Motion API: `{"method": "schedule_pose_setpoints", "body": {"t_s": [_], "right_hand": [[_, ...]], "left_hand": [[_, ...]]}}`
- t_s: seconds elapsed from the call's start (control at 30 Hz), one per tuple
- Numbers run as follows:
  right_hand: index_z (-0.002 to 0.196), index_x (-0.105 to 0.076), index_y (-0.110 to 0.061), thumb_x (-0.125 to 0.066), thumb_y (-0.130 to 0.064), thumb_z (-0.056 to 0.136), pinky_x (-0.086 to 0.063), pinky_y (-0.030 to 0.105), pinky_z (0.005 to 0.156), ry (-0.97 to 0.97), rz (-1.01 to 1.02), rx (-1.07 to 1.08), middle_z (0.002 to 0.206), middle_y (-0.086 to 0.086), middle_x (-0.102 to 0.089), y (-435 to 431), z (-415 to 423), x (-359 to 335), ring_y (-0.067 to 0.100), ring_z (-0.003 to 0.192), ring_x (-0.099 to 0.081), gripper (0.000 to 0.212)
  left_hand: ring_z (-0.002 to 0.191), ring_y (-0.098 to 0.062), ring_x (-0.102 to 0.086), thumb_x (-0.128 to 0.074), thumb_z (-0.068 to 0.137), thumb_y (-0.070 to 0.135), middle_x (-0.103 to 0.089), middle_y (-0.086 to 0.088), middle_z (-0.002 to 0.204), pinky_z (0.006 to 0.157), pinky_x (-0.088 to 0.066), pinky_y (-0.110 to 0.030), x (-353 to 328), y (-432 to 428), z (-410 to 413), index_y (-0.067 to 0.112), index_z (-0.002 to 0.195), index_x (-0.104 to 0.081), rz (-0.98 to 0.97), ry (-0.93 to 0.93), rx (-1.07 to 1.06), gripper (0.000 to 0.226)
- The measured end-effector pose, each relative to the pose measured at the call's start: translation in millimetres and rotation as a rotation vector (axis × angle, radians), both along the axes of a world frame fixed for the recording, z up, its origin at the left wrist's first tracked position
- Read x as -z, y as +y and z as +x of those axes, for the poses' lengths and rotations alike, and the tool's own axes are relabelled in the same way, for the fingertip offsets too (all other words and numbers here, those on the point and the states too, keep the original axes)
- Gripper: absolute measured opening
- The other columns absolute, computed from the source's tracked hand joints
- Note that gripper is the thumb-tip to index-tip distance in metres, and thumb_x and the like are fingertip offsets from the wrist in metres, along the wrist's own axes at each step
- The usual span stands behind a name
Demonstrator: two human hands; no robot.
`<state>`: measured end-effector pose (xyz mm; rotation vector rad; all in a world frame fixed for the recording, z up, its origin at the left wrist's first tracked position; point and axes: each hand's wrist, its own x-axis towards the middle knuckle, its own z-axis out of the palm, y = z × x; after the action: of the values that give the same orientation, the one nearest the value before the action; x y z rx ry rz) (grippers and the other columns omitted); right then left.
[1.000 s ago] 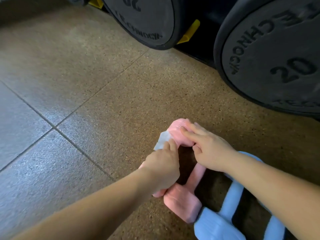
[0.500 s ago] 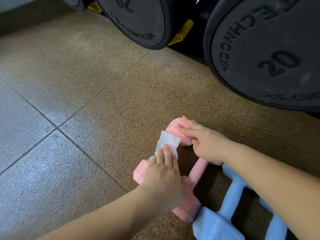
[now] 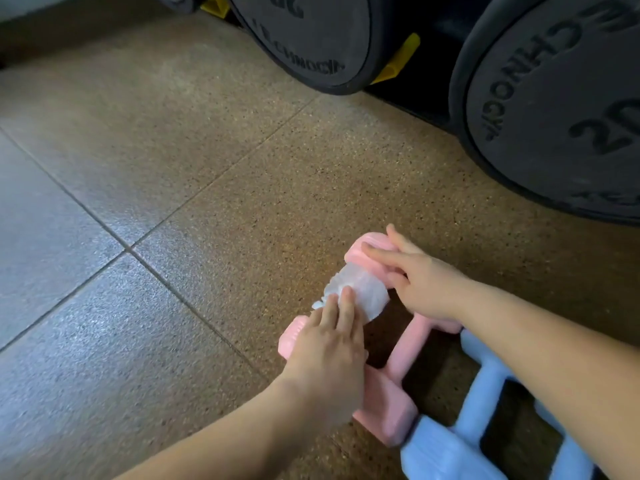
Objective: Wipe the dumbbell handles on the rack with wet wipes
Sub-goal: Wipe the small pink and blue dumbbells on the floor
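Observation:
Two pink dumbbells lie side by side on the floor. A white wet wipe [image 3: 363,292] is draped over the handle of the left pink dumbbell [image 3: 292,336]. My left hand [image 3: 329,355] presses the wipe onto that handle with straight fingers. My right hand [image 3: 422,285] grips the far head of the same dumbbell, index finger laid across its top. The other pink dumbbell [image 3: 410,344] lies just to the right, its far end hidden under my right wrist.
Light blue dumbbells [image 3: 479,400] lie at the lower right, touching the pink pair. Two big black plates marked 20 [image 3: 561,109] [image 3: 311,36] stand at the back on a dark rack with yellow parts [image 3: 398,62]. Brown speckled floor tiles [image 3: 173,168] spread to the left.
My left hand went from pinching the wipe at the far head to lying flat on it, and slid back along the handle towards me. My right hand stays on the far head.

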<state>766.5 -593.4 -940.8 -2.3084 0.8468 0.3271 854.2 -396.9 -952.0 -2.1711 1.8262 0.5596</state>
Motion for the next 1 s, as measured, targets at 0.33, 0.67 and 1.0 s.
{"method": "schedule_pose_setpoints", "body": {"t_s": [0.33, 0.67, 1.0], "right_hand": [[0.144, -0.039, -0.063, -0.042, -0.032, 0.107, -0.039, 0.041, 0.112, 0.048, -0.053, 0.066, 0.141, -0.004, -0.029, 22, 38, -9, 0.024, 0.129, -0.042, 0.048], [0.138, -0.039, -0.045, -0.069, -0.043, 0.092, -0.045, 0.04, 0.099, 0.064, -0.145, -0.032, 0.134, 0.001, -0.058, 41, 23, -31, 0.029, 0.124, -0.056, 0.055], [0.156, -0.019, -0.057, -0.061, -0.042, 0.099, -0.041, 0.037, 0.111, 0.08, -0.133, -0.131, 0.15, -0.015, -0.041, 37, -10, -6, 0.014, 0.135, -0.047, 0.072]], "left_hand": [[0.117, -0.025, -0.064, -0.026, 0.098, 0.04, -0.043, 0.002, 0.159, 0.093, -0.051, -0.037, 0, 11, 54, 0.032, 0.141, -0.038, -0.275, 0.305, -0.163, 0.045], [0.133, -0.031, -0.053, -0.011, 0.085, 0.042, -0.052, -0.004, 0.146, 0.121, -0.025, -0.036, 25, 8, 41, 0.013, 0.145, -0.035, -0.147, 0.392, -0.116, 0.071], [0.128, -0.033, -0.063, -0.044, 0.09, 0.036, -0.042, -0.026, 0.155, 0.1, -0.057, -0.04, 13, 56, 10, 0.002, 0.148, -0.052, -0.137, 0.274, -0.069, 0.067]]}}
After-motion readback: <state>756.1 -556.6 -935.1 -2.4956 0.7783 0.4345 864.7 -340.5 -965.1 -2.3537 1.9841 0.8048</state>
